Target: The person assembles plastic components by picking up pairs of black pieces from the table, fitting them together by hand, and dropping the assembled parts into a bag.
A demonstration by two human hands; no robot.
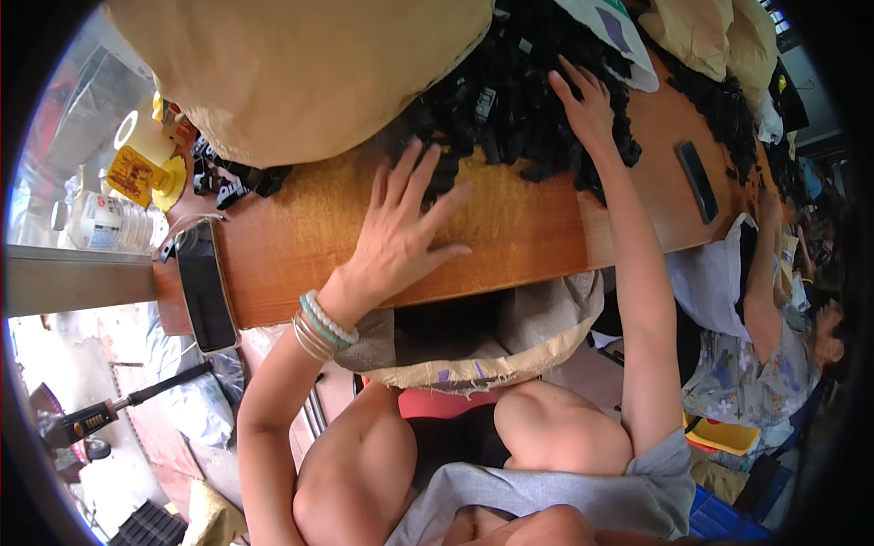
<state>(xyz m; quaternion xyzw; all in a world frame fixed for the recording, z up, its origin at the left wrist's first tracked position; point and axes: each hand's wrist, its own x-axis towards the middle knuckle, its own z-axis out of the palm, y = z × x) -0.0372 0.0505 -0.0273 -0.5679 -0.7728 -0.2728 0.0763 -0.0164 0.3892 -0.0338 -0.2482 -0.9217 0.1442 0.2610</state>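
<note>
A heap of black strap-like pieces [510, 118] lies across the far side of the wooden table [300, 237]; a few show white print. My left hand [401, 218], with bracelets on its wrist, is spread over the tabletop at the heap's near edge. Its fingers are apart and slightly blurred, and I see nothing in it. Farther right, my right hand [587, 105] reaches onto the heap, fingers stretched and parted, holding nothing visible. Below the table edge, an open woven sack [546, 337] gapes between the table and my knees; its inside is dark.
A large tan sack [300, 73] stands at the back left. A black phone [696, 182] lies on the right; an empty black tray [206, 291], tape rolls [146, 136] and a plastic bottle [105, 221] are on the left. Another person [760, 364] sits at the right.
</note>
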